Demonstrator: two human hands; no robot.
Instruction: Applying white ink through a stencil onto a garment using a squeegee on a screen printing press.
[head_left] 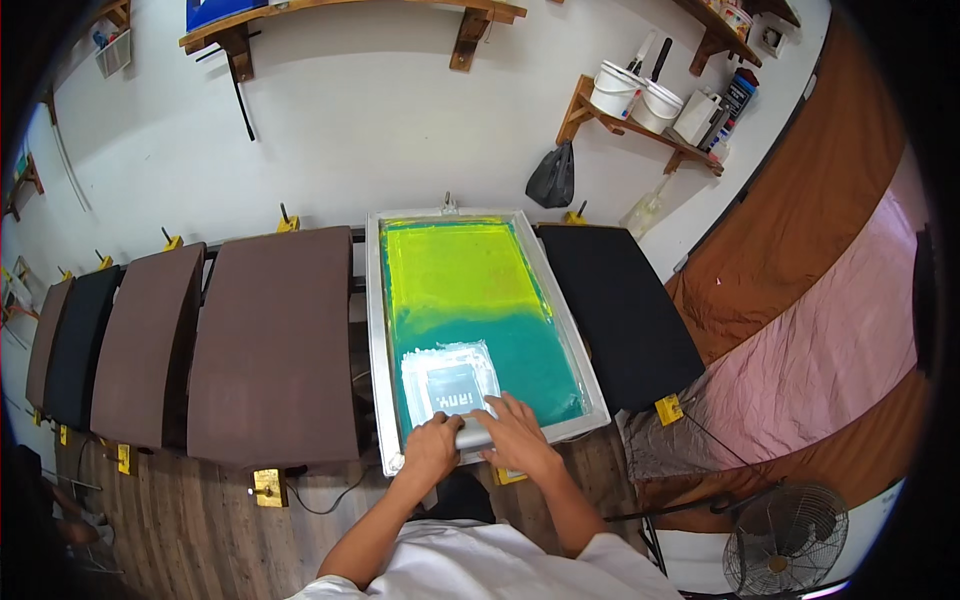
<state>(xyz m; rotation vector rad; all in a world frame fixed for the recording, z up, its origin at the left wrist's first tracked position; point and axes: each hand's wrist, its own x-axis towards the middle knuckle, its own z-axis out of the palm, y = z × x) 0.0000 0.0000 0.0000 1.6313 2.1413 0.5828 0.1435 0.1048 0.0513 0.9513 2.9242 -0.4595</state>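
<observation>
A screen-printing frame with a pale metal rim lies in front of me. Its mesh is teal at the near end and coated yellow-green at the far end. White ink surrounds a small rectangular stencil with lettering near the close left corner. Both my hands are closed on a pale grey bar, apparently a squeegee, at the frame's near end. My left hand grips its left part, and my right hand curls over the right part. The hands partly cover the bar, and its blade is hidden.
Dark brown garment-covered platens line up to the left; a black one adjoins the frame's right. A wall shelf holds white buckets and bottles. Brown and pink cloth hangs right, above a fan.
</observation>
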